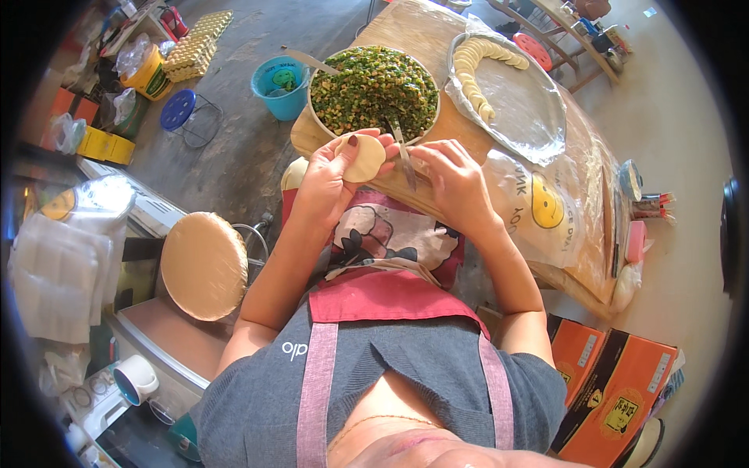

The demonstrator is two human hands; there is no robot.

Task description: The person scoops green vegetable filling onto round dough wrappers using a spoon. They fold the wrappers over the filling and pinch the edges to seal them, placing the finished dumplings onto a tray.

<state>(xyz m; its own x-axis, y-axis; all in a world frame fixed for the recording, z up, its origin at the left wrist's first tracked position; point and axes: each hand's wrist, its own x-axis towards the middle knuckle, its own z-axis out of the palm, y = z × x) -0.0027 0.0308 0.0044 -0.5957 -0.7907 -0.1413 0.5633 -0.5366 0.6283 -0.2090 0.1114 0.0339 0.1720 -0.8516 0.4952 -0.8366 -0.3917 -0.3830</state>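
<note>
My left hand (336, 167) holds a round, flat dough wrapper (364, 159) across its fingers, with the thumb on its face. My right hand (450, 181) is just right of a flat metal utensil (404, 153), fingertips at its edge; whether they grip it is unclear. The utensil leans over the near rim of a large round bowl (438, 108), its far end in chopped green and orange-brown filling (374, 85). A second, pale-handled utensil (310, 60) sticks out of the filling at the left. Overlapping pale dough pieces (466, 70) curve along a plastic-lined round tray (521, 111).
The wooden table (404, 23) carries a printed plastic bag (538, 199) at right. A blue bucket (281, 88) stands left of the bowl. Further left are a blue stool (178, 110) and egg trays (196, 47). A round tan stool seat (205, 266) is by my left elbow, orange cartons (614, 392) lower right.
</note>
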